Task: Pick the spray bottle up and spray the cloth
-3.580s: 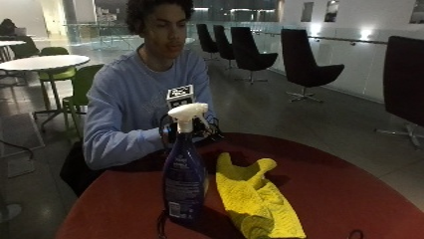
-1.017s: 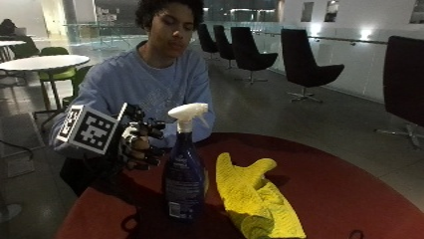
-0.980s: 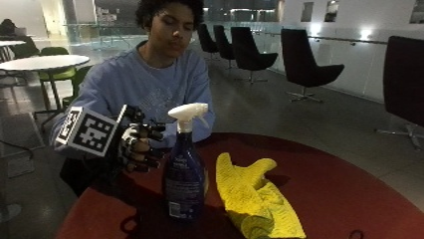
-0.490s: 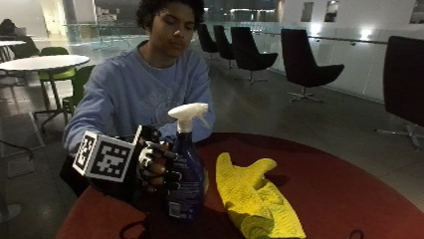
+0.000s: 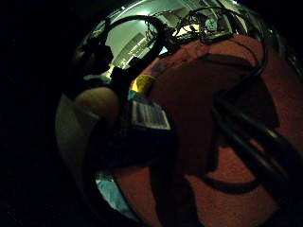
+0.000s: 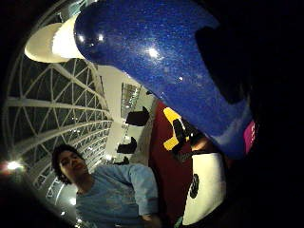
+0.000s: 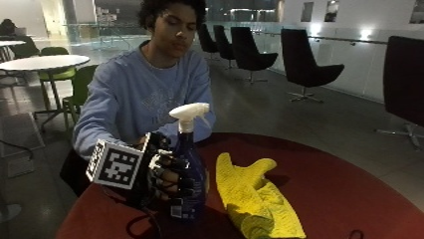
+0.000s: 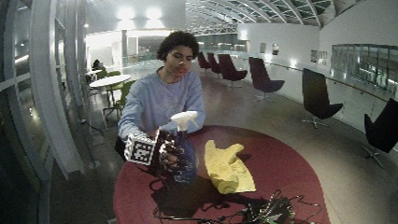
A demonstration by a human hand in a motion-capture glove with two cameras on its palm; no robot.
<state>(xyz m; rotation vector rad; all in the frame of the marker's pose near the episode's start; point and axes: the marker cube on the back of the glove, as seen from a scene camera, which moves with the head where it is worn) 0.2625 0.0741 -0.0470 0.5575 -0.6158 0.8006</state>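
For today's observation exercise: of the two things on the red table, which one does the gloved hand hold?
The blue spray bottle: the gloved right hand grips its body. The yellow cloth lies beside it, untouched.

table [image 7: 358, 189]: person seated behind it, facing cam
spray bottle [image 7: 189, 169]: upright on table, near front edge, cam-left of cloth, directly before person's chest
right hand [image 7: 169, 174]: on bottle body, cam-left side, fingers wrapped round it; below the nozzle
cloth [image 7: 255, 196]: flat on table, just beside bottle on cam-right, runs from near person twd cam
cables [image 8: 261, 212]: on table, front edge, cam-side of cloth
chairs [image 7: 305, 59]: behind, well apart from table, cam-right
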